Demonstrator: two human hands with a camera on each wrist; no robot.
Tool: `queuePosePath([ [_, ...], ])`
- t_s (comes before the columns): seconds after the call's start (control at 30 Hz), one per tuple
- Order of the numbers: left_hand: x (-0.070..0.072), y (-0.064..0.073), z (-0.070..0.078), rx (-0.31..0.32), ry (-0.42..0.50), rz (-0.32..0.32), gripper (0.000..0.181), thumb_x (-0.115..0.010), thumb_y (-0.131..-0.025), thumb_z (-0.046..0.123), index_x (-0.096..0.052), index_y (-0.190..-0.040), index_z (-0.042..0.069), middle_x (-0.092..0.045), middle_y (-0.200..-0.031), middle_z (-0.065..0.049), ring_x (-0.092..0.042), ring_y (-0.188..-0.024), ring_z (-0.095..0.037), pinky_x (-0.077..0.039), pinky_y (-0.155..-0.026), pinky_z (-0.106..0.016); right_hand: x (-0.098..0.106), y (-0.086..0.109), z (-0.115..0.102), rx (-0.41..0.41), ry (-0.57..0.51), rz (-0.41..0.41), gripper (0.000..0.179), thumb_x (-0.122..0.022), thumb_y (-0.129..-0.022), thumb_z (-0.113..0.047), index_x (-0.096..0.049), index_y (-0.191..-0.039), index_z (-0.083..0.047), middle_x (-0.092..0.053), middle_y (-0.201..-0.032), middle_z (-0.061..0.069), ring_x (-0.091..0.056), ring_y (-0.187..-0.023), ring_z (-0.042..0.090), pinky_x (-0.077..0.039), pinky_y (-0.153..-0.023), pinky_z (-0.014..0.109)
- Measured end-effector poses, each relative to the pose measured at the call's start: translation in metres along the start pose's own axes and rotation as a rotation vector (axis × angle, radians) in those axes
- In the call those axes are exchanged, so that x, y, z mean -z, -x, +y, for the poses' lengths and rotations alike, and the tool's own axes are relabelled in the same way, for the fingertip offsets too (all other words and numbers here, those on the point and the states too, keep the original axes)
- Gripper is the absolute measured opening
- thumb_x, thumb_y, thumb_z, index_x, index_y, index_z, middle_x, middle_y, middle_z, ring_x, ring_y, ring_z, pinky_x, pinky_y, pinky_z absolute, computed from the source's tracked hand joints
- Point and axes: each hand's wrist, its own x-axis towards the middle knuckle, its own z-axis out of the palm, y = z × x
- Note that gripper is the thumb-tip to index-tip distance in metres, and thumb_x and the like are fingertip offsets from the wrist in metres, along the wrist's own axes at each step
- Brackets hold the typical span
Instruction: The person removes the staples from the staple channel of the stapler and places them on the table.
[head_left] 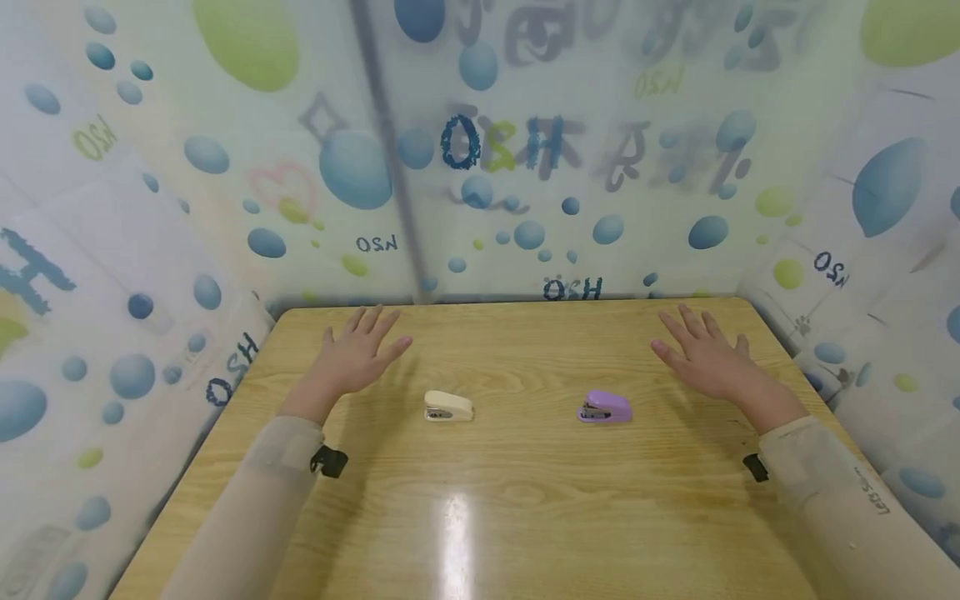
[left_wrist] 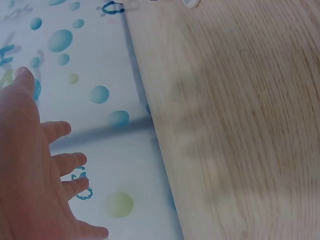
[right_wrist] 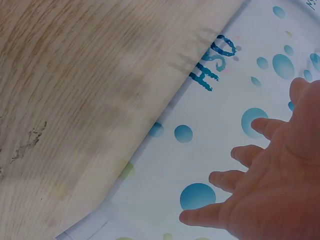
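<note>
Two small staplers lie on the wooden table (head_left: 525, 500): a cream stapler (head_left: 448, 406) left of centre and a purple stapler (head_left: 604, 407) right of centre. My left hand (head_left: 362, 352) is spread flat, palm down, over the table behind and left of the cream stapler, holding nothing. My right hand (head_left: 701, 350) is spread the same way behind and right of the purple stapler, also empty. The left wrist view shows the left hand (left_wrist: 35, 170) with straight fingers beside the table (left_wrist: 240, 120). In the right wrist view the right hand (right_wrist: 270, 190) is likewise flat, near the table (right_wrist: 75, 90).
Walls printed with blue and green bubbles (head_left: 480, 150) enclose the table on the back, left and right. The table's far edge meets the back wall just beyond my fingertips. A bright glare patch (head_left: 456, 533) lies on the near part of the tabletop.
</note>
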Motion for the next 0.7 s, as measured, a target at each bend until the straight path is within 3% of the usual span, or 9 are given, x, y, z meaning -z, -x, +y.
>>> queuePosePath([
  [0.13, 0.003, -0.001, 0.005, -0.004, 0.003, 0.000, 0.089, -0.020, -0.104, 0.080, -0.018, -0.172, 0.022, -0.008, -0.180, -0.016, -0.004, -0.166, -0.046, -0.004, -0.118, -0.088, 0.001, -0.001, -0.002, 0.000, 0.003, 0.001, 0.086, -0.026, -0.109, -0.071, -0.005, -0.173, -0.017, 0.008, -0.178, 0.024, 0.005, -0.159, 0.061, 0.002, -0.109, 0.093],
  [0.27, 0.010, -0.004, 0.019, -0.021, 0.005, -0.001, 0.089, -0.019, -0.103, 0.082, -0.016, -0.172, 0.025, -0.010, -0.180, -0.015, -0.002, -0.167, -0.044, -0.003, -0.119, -0.086, 0.006, -0.004, -0.007, 0.002, 0.004, -0.004, 0.086, -0.025, -0.109, -0.072, -0.006, -0.173, -0.017, 0.009, -0.178, 0.023, 0.005, -0.159, 0.061, 0.003, -0.110, 0.092],
  [0.5, 0.018, -0.012, 0.059, -0.089, -0.014, 0.011, 0.087, -0.025, -0.103, 0.081, -0.017, -0.172, 0.028, -0.015, -0.180, -0.010, -0.009, -0.167, -0.041, -0.007, -0.122, -0.083, 0.014, -0.007, -0.025, 0.045, -0.016, -0.011, 0.087, -0.027, -0.109, -0.071, -0.004, -0.173, -0.017, 0.006, -0.178, 0.024, 0.005, -0.160, 0.060, 0.005, -0.109, 0.093],
  [0.7, 0.005, -0.022, 0.103, -0.164, 0.006, -0.016, 0.084, -0.032, -0.105, 0.077, -0.022, -0.171, 0.027, -0.021, -0.179, -0.010, -0.017, -0.167, -0.038, -0.014, -0.124, -0.079, 0.010, -0.010, -0.046, 0.111, -0.045, 0.000, 0.083, -0.033, -0.109, -0.069, -0.013, -0.173, -0.018, -0.008, -0.178, 0.025, -0.008, -0.160, 0.059, -0.002, -0.111, 0.092],
])
